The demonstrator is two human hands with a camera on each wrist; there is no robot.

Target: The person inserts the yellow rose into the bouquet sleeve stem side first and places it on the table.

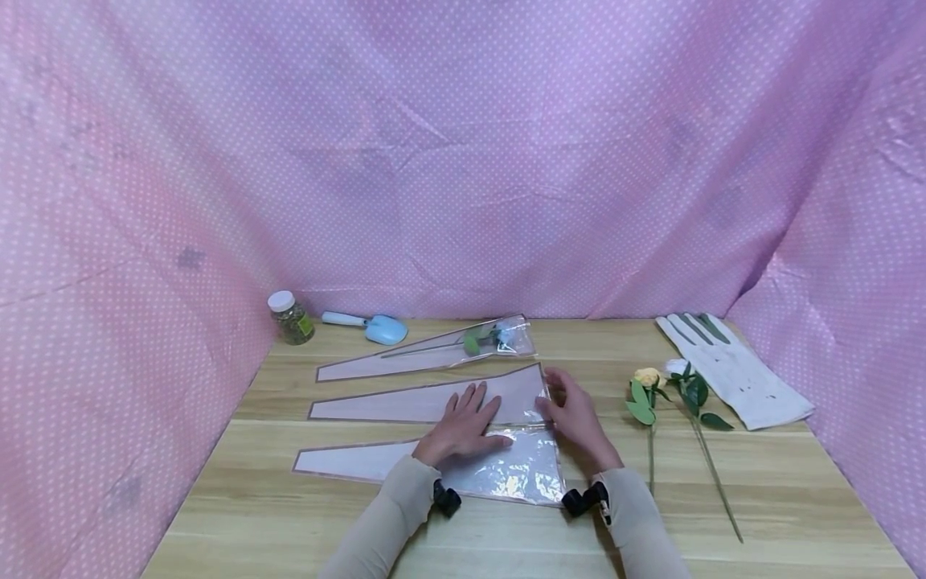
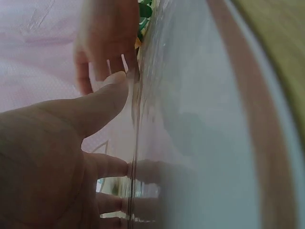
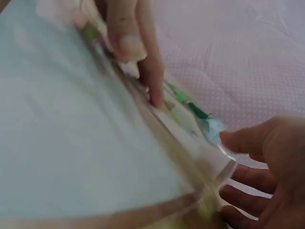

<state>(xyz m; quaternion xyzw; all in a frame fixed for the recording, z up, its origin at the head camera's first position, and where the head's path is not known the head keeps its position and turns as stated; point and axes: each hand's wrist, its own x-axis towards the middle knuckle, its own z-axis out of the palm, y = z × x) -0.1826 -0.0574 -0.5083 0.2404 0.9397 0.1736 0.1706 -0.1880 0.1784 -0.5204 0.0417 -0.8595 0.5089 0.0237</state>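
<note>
My left hand lies with fingers spread on the middle clear flower sleeve, a long tapered one with a dark border. Its thumb reaches over the front sleeve, which is shiny and wide at the right. At the wide right end of the middle sleeve is my right hand. Its thumb and fingers stand apart around the sleeve's corner, with fingertips right at the edge. Behind lies a third sleeve holding a pale blue flower with a green leaf and stem.
Right of the hands lie a yellow flower and a white flower, stems toward me. White gloves rest at the back right. A blue hand shovel and a white-capped jar stand by the pink dotted cloth.
</note>
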